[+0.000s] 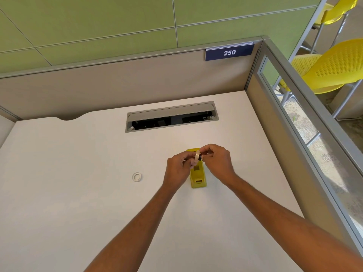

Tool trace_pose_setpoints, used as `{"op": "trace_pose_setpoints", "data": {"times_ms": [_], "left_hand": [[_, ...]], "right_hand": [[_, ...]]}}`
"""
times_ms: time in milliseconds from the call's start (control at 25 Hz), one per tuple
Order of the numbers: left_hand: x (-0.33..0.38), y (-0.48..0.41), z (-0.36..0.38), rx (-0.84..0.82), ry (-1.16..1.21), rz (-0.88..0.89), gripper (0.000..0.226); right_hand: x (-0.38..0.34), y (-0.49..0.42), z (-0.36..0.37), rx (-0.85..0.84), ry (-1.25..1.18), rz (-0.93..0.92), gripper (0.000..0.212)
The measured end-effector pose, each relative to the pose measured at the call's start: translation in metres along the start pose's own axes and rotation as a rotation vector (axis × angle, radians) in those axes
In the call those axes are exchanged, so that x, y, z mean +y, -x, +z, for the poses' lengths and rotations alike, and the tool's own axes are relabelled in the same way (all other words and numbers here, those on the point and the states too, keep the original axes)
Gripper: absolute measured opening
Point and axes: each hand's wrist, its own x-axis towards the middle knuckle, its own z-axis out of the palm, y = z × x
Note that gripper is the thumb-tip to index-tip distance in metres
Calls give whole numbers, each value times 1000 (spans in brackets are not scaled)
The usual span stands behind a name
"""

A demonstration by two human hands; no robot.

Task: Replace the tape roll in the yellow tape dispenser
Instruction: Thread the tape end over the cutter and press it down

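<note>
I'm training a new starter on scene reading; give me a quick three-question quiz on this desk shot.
1. True or false: the tape roll, pinched between the left hand and right hand, already sits in the yellow dispenser.
2. The white ring lies: A) on the desk, left of the dispenser; B) inside the dispenser; C) on a chair.
3. The blue sign reads ____.
Key: 1 false; 2 A; 3 250.

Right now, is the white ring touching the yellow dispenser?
No, the white ring lies flat on the desk, apart from the yellow dispenser, out past the left hand.
</note>
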Motion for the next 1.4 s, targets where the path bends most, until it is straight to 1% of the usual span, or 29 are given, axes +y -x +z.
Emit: {"op": "trace_pose_setpoints", "data": {"times_ms": [40,200,560,640,720,840,920,1120,1400], "left_hand": [[-1,0,0,1,-3,3,34],[-1,-2,-1,3,-17,5,28],[-10,-12,0,-5,-104,-10,37],[-12,-15,0,-5,-173,-7,36],[-15,-18,1,10,-309,4,34],[-15,-21,0,26,-491,-30,32],[-15,-22,1,27,-547,-40,32],[-20,-22,5,54,-564,-36,31],[-24,-25,7,82,-535,-33,32]], "right_hand": [[0,0,0,-15,1,-3,26],[3,-2,-1,-51,-19,-17,30],[6,-4,2,-88,-9,-66,24],[7,-5,5,-94,8,-74,23],[9,-5,7,-95,22,-77,25],[10,-7,11,-112,69,-71,27],[10,-8,13,-130,118,-67,29],[12,-11,17,-79,286,-112,40],[7,-15,21,-58,314,-91,35]]}}
